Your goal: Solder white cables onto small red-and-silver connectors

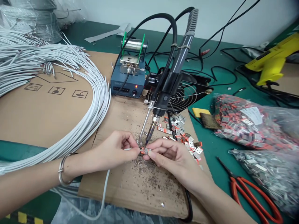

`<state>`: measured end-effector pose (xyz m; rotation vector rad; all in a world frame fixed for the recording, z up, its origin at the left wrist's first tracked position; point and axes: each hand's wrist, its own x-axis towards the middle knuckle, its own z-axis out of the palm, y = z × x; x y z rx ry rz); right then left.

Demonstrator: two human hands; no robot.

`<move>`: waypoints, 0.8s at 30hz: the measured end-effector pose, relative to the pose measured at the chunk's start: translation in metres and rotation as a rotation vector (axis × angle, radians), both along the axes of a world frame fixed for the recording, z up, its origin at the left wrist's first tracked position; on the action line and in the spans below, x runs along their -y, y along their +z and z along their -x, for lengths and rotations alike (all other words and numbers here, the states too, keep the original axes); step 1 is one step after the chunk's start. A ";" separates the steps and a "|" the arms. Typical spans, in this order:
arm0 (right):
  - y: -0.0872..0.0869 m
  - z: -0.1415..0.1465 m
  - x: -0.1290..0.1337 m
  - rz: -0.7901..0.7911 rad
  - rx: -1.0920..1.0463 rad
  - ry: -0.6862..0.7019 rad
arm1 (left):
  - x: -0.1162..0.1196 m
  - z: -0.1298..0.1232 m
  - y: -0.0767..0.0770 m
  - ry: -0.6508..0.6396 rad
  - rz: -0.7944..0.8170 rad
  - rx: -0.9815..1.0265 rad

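My left hand (pixel 125 146) is pinched on the end of a white cable (pixel 105 186), which loops down past the cardboard's front edge. Between the fingertips of my right hand (pixel 167 152) is a small USB connector (pixel 146 150) with an orange part. Cable end and connector meet right under the tip of a soldering iron (pixel 151 130). The iron hangs point down in a stand, and a thin metal feed tube (pixel 145 124) ends beside its tip. Fingers hide part of the joint, so I cannot tell whether the wires are attached.
A bundle of white cables (pixel 100 102) curves along the left. Behind stand a blue solder feeder (pixel 127 82) and a black fan (pixel 184 96). Loose connectors (pixel 191 144) lie right of my hands. Further right are bagged connectors (pixel 235 121), orange-handled pliers (pixel 252 196) and a yellow glue gun (pixel 268 62).
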<state>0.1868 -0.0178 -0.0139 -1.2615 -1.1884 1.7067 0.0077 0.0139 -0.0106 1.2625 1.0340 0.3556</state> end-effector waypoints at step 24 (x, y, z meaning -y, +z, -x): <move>0.000 -0.001 0.001 -0.003 -0.037 0.000 | 0.003 0.002 0.006 -0.035 -0.056 0.021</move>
